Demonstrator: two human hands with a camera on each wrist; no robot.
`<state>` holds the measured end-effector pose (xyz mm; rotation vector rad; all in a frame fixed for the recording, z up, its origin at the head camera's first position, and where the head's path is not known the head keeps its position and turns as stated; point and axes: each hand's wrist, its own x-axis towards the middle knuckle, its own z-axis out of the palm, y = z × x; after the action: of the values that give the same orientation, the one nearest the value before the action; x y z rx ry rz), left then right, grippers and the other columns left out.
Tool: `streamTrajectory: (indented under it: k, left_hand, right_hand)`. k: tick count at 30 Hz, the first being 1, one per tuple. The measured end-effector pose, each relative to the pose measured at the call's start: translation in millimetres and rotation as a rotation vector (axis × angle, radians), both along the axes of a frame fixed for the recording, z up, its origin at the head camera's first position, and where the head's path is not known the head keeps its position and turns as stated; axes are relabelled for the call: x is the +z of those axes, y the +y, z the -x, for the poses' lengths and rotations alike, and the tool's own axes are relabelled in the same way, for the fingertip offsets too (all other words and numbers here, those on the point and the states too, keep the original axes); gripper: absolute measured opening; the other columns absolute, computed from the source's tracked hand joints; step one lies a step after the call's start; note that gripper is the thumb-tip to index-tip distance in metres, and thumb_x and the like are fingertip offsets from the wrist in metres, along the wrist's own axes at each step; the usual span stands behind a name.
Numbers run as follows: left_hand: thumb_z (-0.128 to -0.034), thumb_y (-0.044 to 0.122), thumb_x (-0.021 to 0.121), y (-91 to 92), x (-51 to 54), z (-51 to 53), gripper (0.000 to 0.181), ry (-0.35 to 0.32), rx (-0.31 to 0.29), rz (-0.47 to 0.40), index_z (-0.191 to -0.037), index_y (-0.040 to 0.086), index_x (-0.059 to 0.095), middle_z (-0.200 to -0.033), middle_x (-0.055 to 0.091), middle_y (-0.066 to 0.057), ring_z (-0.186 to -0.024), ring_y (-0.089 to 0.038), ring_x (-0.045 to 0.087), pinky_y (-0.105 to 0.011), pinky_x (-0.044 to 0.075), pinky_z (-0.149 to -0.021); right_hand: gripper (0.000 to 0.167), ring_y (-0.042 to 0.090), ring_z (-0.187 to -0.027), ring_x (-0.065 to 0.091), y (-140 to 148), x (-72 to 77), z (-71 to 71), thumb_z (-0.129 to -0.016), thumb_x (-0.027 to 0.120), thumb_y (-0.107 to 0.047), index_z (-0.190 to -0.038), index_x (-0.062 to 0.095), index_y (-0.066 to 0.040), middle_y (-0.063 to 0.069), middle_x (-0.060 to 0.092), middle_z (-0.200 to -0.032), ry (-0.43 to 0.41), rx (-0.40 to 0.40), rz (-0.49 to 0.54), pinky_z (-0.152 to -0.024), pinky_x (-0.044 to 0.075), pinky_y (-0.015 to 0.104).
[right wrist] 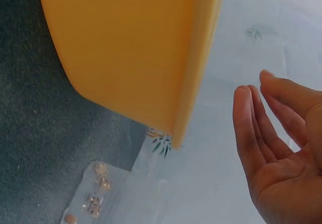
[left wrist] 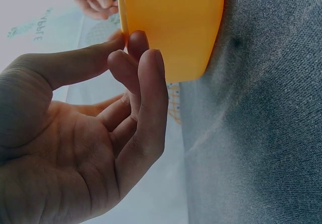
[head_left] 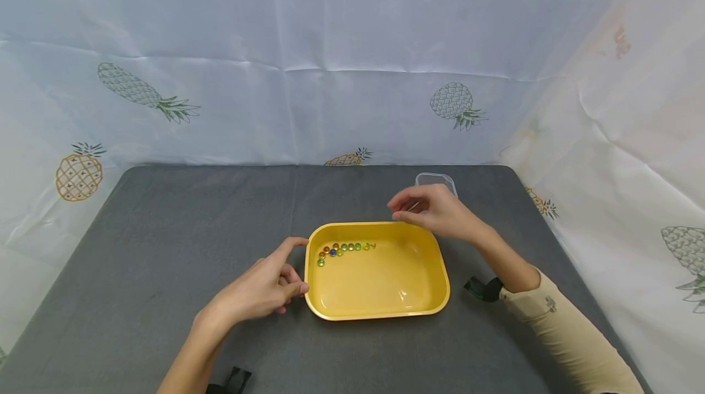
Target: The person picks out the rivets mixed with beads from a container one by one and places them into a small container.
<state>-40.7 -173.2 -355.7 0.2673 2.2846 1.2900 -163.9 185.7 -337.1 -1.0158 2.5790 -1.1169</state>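
Observation:
A yellow tray [head_left: 380, 296] lies on the table, with several small glass beads [head_left: 351, 247] in green, amber, yellow and blue near its far left inside. My left hand [head_left: 264, 287] touches the left rim with thumb and index finger; its other fingers curl loosely outside the wall. Over the far right rim, my right hand [head_left: 432, 210] hovers with fingers bent and thumb apart from them. In the right wrist view, nothing shows between that hand's [right wrist: 282, 138] fingertips. Behind it stands a clear plastic box [head_left: 437, 180], partly hidden; several beads [right wrist: 98, 199] are inside.
A dark grey cloth [head_left: 165, 247] covers the table. White curtains with pineapple prints [head_left: 352, 27] hang behind it and along the right side. Dark straps [head_left: 484, 289] are on the wrists.

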Motion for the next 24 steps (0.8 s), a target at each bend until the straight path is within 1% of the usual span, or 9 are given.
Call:
streamTrajectory:
  k: [9, 13, 16, 21, 24]
  left_hand:
    - [-0.1017, 0.008, 0.075, -0.3, -0.9, 0.1, 0.073, 0.01, -0.004, -0.002, -0.163, 0.009, 0.034, -0.089, 0.073, -0.012, -0.074, -0.024, 0.07, -0.033, 0.061, -0.059]
    - [-0.1019, 0.008, 0.074, -0.6, -1.0, 0.3, 0.073, 0.016, -0.009, -0.007, -0.163, 0.008, 0.034, -0.089, 0.074, -0.012, -0.075, -0.024, 0.07, -0.033, 0.061, -0.059]
    - [-0.102, 0.008, 0.074, -0.9, -1.1, 0.3, 0.073, 0.019, -0.012, -0.009, -0.163, 0.008, 0.034, -0.089, 0.074, -0.012, -0.075, -0.025, 0.07, -0.033, 0.061, -0.059]
    - [-0.1021, 0.008, 0.074, -1.0, -1.4, 0.4, 0.073, 0.02, -0.015, -0.01, -0.163, 0.008, 0.034, -0.089, 0.074, -0.012, -0.075, -0.025, 0.07, -0.033, 0.06, -0.058]
    - [-0.102, 0.008, 0.074, -1.0, -1.5, 0.3, 0.073, 0.022, -0.015, -0.01, -0.163, 0.009, 0.034, -0.089, 0.074, -0.012, -0.075, -0.025, 0.07, -0.033, 0.06, -0.058]
  right_hand:
    - [0.018, 0.009, -0.088, 0.075, -11.9, -7.3, -2.9, -0.097, 0.083, -0.015, -0.115, 0.081, -0.01, 0.0, 0.083, -0.105, -0.089, 0.076, 0.009, -0.083, 0.065, 0.026]
    - [0.021, 0.01, -0.088, 0.074, -15.0, -12.2, -3.8, -0.097, 0.083, -0.015, -0.116, 0.08, -0.007, 0.001, 0.082, -0.104, -0.137, 0.116, -0.005, -0.082, 0.065, 0.027]
    - [0.025, 0.01, -0.09, 0.074, -16.7, -16.4, -3.8, -0.097, 0.083, -0.014, -0.119, 0.079, -0.003, 0.001, 0.081, -0.103, -0.174, 0.135, -0.026, -0.084, 0.065, 0.026]
    - [0.027, 0.008, -0.089, 0.075, -19.8, -22.6, -5.0, -0.097, 0.084, -0.016, -0.118, 0.078, -0.002, 0.0, 0.082, -0.1, -0.188, 0.156, -0.045, -0.084, 0.065, 0.025]
    - [0.028, 0.01, -0.089, 0.076, -21.4, -26.7, -6.1, -0.097, 0.084, -0.018, -0.118, 0.078, -0.001, 0.002, 0.082, -0.101, -0.211, 0.175, -0.04, -0.083, 0.065, 0.026]
